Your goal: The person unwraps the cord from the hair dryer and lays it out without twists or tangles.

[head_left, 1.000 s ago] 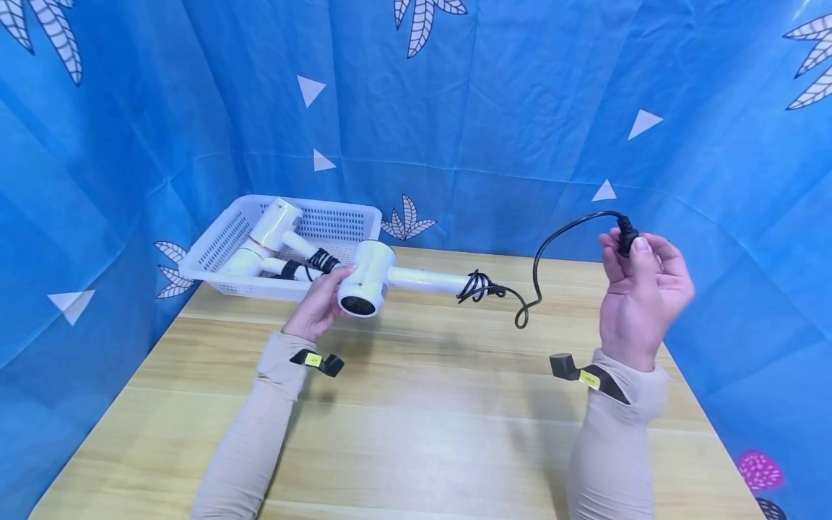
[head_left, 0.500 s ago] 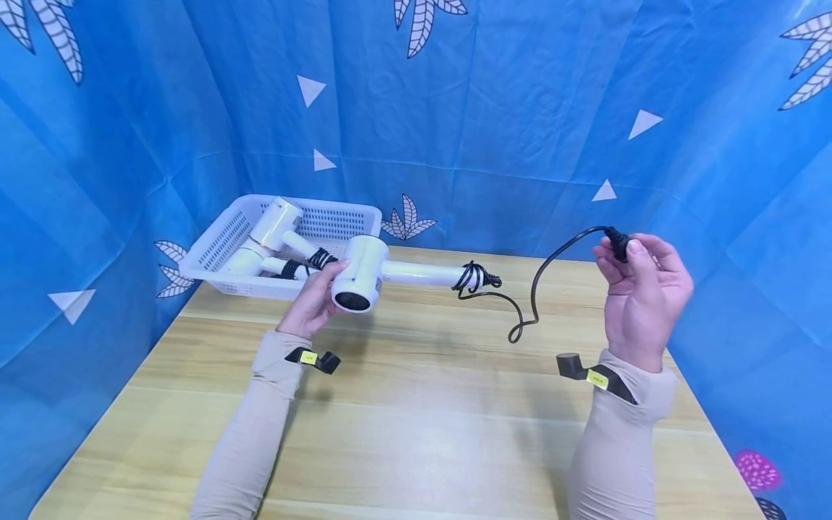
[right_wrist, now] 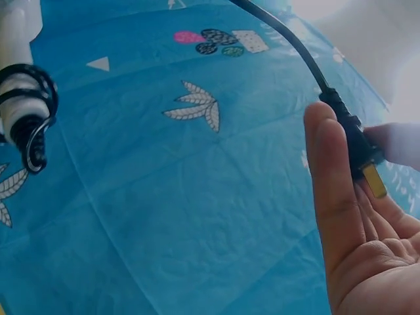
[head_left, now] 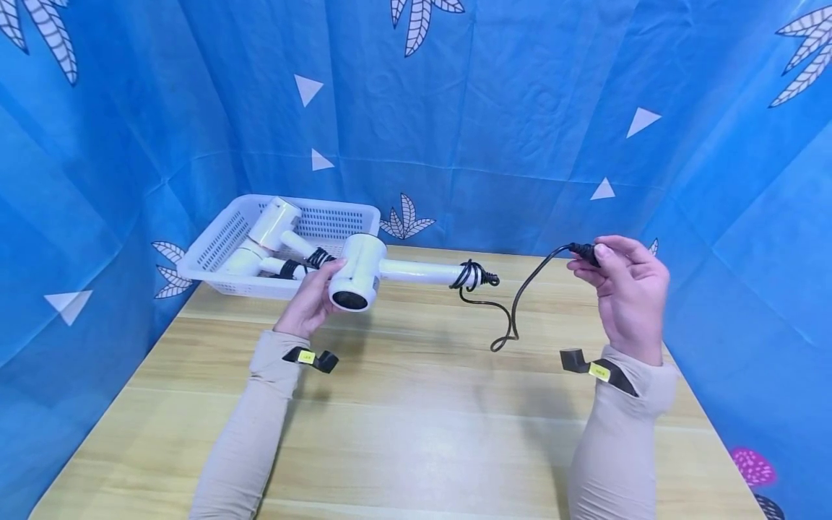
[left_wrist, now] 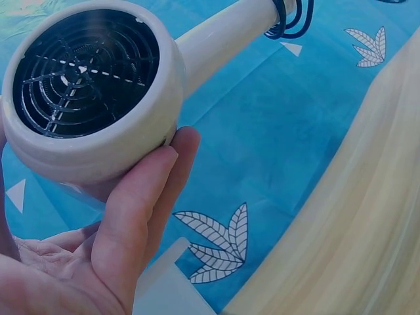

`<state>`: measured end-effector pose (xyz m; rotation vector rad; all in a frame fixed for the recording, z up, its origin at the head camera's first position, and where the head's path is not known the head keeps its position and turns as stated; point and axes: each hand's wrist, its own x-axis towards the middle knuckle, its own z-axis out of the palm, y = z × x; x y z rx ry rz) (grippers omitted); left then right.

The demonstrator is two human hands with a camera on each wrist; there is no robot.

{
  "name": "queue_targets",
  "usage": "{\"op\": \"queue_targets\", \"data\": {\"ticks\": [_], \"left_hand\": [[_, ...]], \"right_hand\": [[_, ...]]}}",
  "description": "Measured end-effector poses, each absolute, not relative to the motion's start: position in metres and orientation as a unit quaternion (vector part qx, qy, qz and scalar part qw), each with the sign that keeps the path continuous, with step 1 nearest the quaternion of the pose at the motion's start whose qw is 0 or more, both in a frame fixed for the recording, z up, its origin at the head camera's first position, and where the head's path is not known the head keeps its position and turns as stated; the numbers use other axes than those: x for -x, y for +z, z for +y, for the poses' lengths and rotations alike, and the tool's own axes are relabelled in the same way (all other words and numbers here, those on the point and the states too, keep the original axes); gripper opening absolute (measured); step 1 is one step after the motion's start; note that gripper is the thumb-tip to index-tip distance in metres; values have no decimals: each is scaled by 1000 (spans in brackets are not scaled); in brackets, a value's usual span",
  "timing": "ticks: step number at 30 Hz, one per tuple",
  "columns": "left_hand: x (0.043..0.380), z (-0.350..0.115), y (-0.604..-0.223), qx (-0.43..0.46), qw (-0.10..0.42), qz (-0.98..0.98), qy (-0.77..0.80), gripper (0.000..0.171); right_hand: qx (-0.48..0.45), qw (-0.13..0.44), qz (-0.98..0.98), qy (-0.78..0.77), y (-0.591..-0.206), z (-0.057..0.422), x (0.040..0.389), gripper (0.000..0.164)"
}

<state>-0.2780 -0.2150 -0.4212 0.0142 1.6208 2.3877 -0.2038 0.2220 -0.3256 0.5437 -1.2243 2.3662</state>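
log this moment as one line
left grip: holds dryer | right grip: pinches plug | cord: partly wrapped round handle | basket: two more dryers

A hair dryer is sitting in the fingers of the left hand, its plug in those of the right hand, a basket with two more dryers standing behind and left of the left fingers.

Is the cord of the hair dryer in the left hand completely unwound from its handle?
No, loops of black cord wrap around the end of the white handle.
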Motion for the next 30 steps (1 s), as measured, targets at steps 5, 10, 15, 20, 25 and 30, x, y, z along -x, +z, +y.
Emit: {"op": "queue_targets", "data": {"ticks": [5, 10, 15, 20, 25, 30], "left_hand": [[277, -216, -421, -7, 127, 558, 820, 27], [277, -216, -421, -10, 126, 555, 822, 26], [277, -216, -420, -11, 122, 554, 824, 26], [277, -216, -420, -8, 125, 555, 822, 27], [277, -217, -419, -7, 126, 553, 824, 27], [277, -217, -419, -7, 122, 554, 823, 26]], "right_hand": [[-198, 181, -488, 830, -332, 224, 209, 12], [-175, 172, -525, 815, -337, 225, 213, 13], [-161, 158, -550, 804, -342, 228, 219, 11], [-149, 139, -578, 790, -349, 233, 226, 10], [-133, 131, -601, 777, -356, 237, 232, 9], [-111, 124, -620, 767, -363, 241, 238, 8]]}}
